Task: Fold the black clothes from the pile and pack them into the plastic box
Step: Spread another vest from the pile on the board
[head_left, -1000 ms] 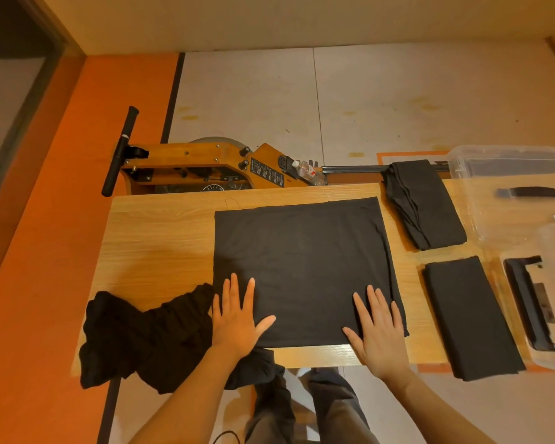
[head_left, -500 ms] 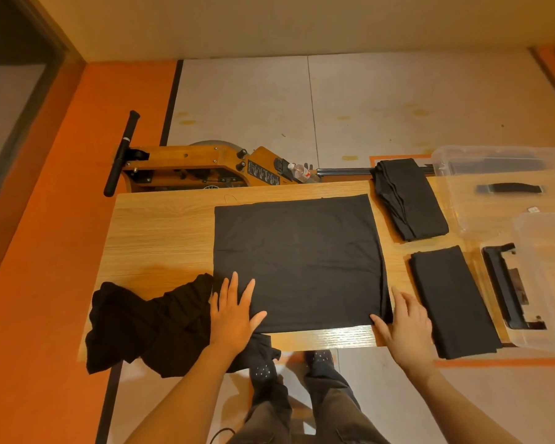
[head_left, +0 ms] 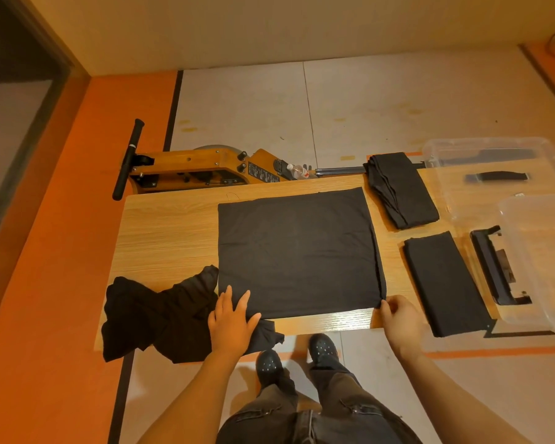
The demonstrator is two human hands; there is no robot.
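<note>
Left hand (head_left: 231, 318): flat, fingers (head_left: 226, 298) straight and spread, pressing the near-left corner of the cloth (head_left: 298, 251); grasping nothing.
Right hand (head_left: 401, 318): fingers (head_left: 385, 308) curled, pinching the near-right corner of the cloth, right at the bench (head_left: 170, 232) front edge.
Cloth: a black square lying flat mid-bench, running away from both hands; its near edge spans from the left fingers to the right fingers, parallel to the bench front, with a thin strip of bare wood between. Its right edge looks doubled, running straight away from the right fingers.
Pile (head_left: 161, 315): crumpled black clothes just left of the left hand, touching the cloth's left edge near the fingers, draping over the bench front below the left wrist.
Folded pieces: one strip (head_left: 446, 283) just right of the right hand, its near end reaching the bench front; a second (head_left: 401, 190) beyond it, at the far edge, tilted.
Box (head_left: 539, 261): clear plastic, well right of the right fingers, past the near strip; a clear lid (head_left: 494, 181) with a black handle lies beyond it.
Open room: bare wood beyond the pile, left of the cloth; a narrow bare lane between the cloth's right edge and the folded pieces.
Beyond the bench: a wooden rowing machine (head_left: 205, 171) on the floor, against the far edge.
</note>
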